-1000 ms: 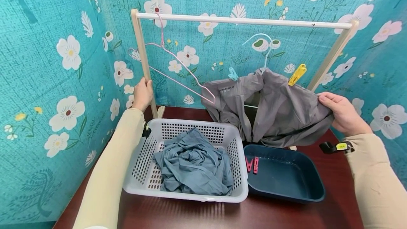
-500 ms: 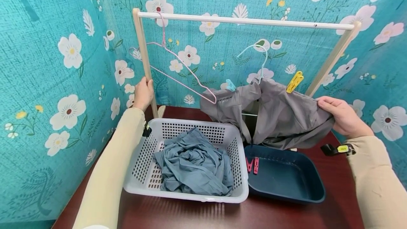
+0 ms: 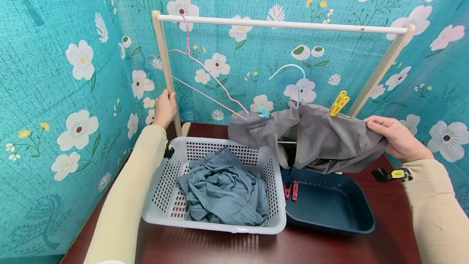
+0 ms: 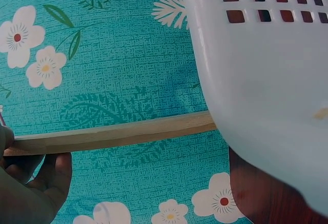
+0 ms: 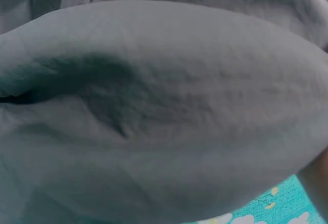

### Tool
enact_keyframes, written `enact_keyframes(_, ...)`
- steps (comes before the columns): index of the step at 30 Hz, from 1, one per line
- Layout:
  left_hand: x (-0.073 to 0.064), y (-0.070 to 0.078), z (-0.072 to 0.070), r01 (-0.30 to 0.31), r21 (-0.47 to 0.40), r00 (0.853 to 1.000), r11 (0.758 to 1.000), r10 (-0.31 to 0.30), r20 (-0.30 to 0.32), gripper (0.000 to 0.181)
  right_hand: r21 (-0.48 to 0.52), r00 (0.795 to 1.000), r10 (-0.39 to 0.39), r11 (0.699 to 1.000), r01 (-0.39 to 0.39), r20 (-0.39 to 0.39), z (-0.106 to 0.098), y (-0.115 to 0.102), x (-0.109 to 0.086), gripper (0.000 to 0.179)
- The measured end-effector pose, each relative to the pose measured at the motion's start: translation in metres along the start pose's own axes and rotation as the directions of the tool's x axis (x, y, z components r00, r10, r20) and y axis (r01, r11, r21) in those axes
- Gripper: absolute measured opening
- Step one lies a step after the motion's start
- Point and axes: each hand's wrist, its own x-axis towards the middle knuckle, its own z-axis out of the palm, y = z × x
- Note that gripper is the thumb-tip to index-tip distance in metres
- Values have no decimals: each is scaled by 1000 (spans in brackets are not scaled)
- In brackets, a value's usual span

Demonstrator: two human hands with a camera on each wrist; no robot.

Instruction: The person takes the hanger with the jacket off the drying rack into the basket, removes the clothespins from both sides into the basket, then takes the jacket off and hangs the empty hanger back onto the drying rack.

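Grey garment (image 3: pixel 326 137) on a pale-blue hanger (image 3: pixel 300 82), behind and to the right of the laundry basket (image 3: pixel 166 221). The right hand (image 3: pixel 397 138), well to the basket's right, pinches the garment's edge between thumb and fingers. The left hand (image 3: pixel 165 108), at the basket's rear left corner, is closed around a wooden post (image 3: pixel 166 60). A yellow peg (image 3: pixel 339 103) and a light-blue peg (image 3: pixel 263 112) sit on the garment's upper edge. A pink hanger (image 3: pixel 219 83) hangs behind the basket; a dark-blue tray (image 3: pixel 329 203) stands just beside it, to the right, on the tabletop (image 3: pixel 205 247).
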Motion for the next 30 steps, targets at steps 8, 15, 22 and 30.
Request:
enact_keyframes(8, 0, 1, -1, -1, 9, 1000, 1000, 1, -13, 37, -55, 997, 2, 998, 2, 82, 7, -4, 4, 43)
enact_keyframes(15, 1, 0, -2, -13, 18, 1000, 1000, 13, -7, 37, -25, 993, -30, 999, 33, 117, 12, -3, 12, 43)
enact_keyframes(22, -3, 1, -3, -14, 10, 1000, 1000, 14, -4, 34, 18, 990, -61, 998, 60, 128, 22, -2, 24, 43)
enact_keyframes(30, -2, 3, -3, -20, 22, 1000, 1000, 20, 1, 36, 26, 991, -83, 996, 81, 105, 32, 1, 37, 40)
